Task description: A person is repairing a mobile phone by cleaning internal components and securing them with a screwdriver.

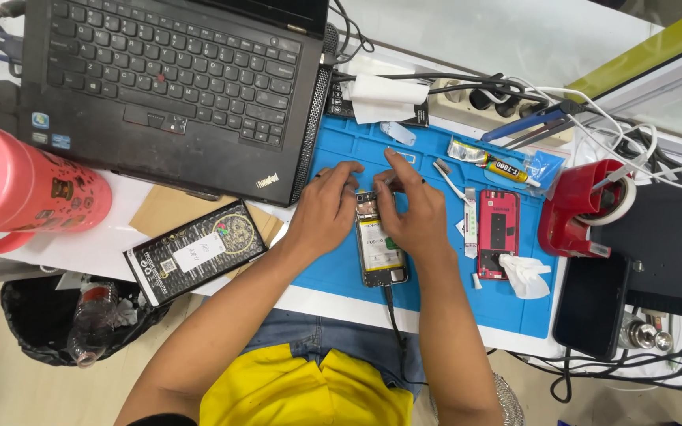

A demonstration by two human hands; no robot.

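Observation:
An opened smartphone [379, 251] lies back-side up on a blue work mat [341, 272], its battery and board exposed and a black cable plugged into its near end. My left hand [327, 207] rests at the phone's left upper edge with its fingers bent onto the top of the device. My right hand [409, 209] covers the phone's upper right part, fingertips pressing at the top near the board. What the fingertips pinch, if anything, is hidden. A red phone back cover [499, 229] lies on the mat to the right.
A black laptop [171, 87] sits at the upper left, a pink bottle [25, 185] at the far left, a dark box [195, 250] near the table edge. A red tape dispenser [582, 209], glue tube [499, 166], power strip [475, 99], dark phone [591, 304] and cables crowd the right side.

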